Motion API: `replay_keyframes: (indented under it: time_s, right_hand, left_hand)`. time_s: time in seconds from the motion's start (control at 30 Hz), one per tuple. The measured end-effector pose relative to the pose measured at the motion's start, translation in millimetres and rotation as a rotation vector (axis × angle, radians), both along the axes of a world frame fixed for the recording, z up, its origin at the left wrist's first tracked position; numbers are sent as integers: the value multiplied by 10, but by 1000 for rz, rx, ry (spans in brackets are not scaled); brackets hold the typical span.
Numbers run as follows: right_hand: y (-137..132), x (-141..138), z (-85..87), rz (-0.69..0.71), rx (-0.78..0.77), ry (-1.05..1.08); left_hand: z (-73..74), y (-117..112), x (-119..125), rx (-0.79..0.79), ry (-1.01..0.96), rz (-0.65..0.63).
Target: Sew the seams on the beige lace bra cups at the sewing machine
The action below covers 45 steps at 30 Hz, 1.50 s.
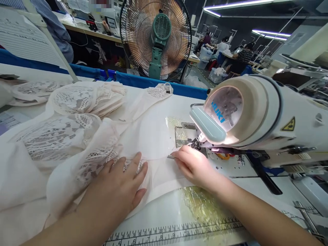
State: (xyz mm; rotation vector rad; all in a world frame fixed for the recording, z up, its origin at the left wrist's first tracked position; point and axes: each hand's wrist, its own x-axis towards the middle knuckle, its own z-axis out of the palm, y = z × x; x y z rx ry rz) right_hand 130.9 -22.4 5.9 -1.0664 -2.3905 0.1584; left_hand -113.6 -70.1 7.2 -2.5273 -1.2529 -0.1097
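My left hand [118,184] lies with its fingers spread on a pale pink lace bra [159,171], pressing the fabric against the table. My right hand [192,164] is closed in a pinch at the bra's right edge, just in front of the needle area of a sewing machine [246,109]. From its fingertips sticks the tip of a small metal tool [170,156]; the rest is hidden in the hand, so its kind does not show. One smooth cup [153,136] is spread out beyond my fingers. The presser foot [196,142] is partly covered by my right hand.
Piled lace bra pieces [87,99] cover the left of the table. A printed ruler strip [166,235] and yellowed tape [205,205] lie along the front. A large fan [156,37] stands behind the blue table edge [187,89]. Other people sit at machines farther back.
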Motion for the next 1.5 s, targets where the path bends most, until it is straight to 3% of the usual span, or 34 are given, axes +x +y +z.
replay_keyframes:
  time_s: [0.2,0.43,0.9,1.13,1.5]
  right_hand:
    - [155,-190,-119,67,73,-215]
    - [214,-428,-64,84,14,-360]
    - [277,-206,31,119,22,-551]
    - [251,-131,64,87,77,-576]
    - [130,-117,148,-110,-81,-419]
  left_hand:
    - [-42,-17,-3,-11,38,22]
    - [-6,-23,21,17,43,28]
    - [-45,12,-14,79,58,-40]
    - [-31,14,2,4,41,-15]
    - [17,-10,44,-13,82,13]
